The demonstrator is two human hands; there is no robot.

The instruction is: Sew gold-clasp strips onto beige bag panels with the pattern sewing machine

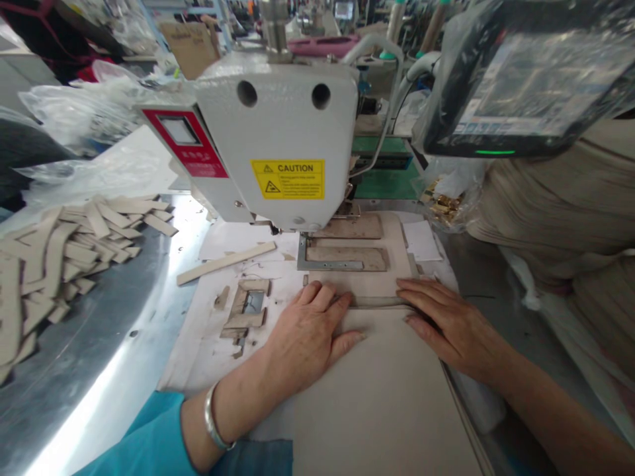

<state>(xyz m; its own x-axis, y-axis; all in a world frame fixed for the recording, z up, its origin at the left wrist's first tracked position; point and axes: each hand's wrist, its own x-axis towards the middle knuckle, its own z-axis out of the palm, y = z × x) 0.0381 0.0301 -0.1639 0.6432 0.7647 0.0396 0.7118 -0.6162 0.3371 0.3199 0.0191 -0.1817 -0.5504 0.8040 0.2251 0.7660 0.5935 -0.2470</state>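
Note:
A beige flat panel (403,264) lies under the metal clamp frame (342,265) of a white sewing machine (278,132). My left hand (312,330) rests on the panel's near left part, fingers bent a little and thumb apart, not closed round anything. On the right edge lies my right hand (446,324), its fingers stretched out and pressed flat. Below both hands a stack of larger beige panels (381,396) reaches toward me. The needle area is mostly hidden behind the machine head.
Many beige strips (64,251) are heaped on the metal table at left; a single strip (225,263) lies near the clamp. A taped-down template (247,307) sits left of my hand. A plastic-wrapped screen (536,79) overhangs at right, above a bag of gold-coloured metal parts (446,198).

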